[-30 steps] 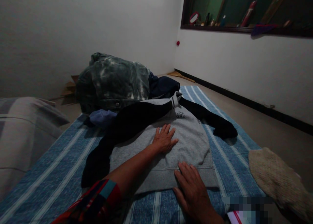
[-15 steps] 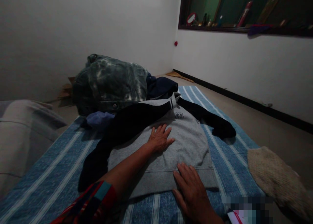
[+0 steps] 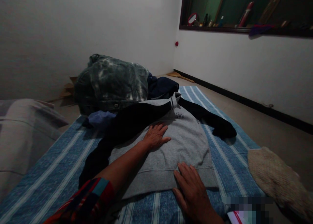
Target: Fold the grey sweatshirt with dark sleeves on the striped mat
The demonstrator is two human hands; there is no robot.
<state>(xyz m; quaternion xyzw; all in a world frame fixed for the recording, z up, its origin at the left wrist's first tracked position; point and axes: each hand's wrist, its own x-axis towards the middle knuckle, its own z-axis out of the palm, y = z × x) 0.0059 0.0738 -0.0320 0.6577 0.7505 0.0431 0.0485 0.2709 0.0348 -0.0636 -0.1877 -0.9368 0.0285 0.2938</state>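
Observation:
A grey sweatshirt (image 3: 186, 145) with black sleeves and a small dark print on the chest lies spread on a blue striped mat (image 3: 61, 162). Its collar points away from me. My left hand (image 3: 156, 136) rests flat on the chest area, fingers spread, beside the left-hand black sleeve (image 3: 132, 123). Over the bottom hem lies my right hand (image 3: 192, 188), palm down with its fingers stretched out. The other black sleeve (image 3: 207, 116) reaches out to the right.
A tie-dyed denim bundle (image 3: 112, 80) sits at the back left, with dark navy cloth (image 3: 162, 87) and a bluish cloth (image 3: 100, 119) near it. To the right lies a beige knitted item (image 3: 274, 175). Pale fabric (image 3: 22, 136) stands at the left edge.
My left hand has slid slightly to the left across the sweatshirt. The right hand stays at the hem. The view has shifted a little.

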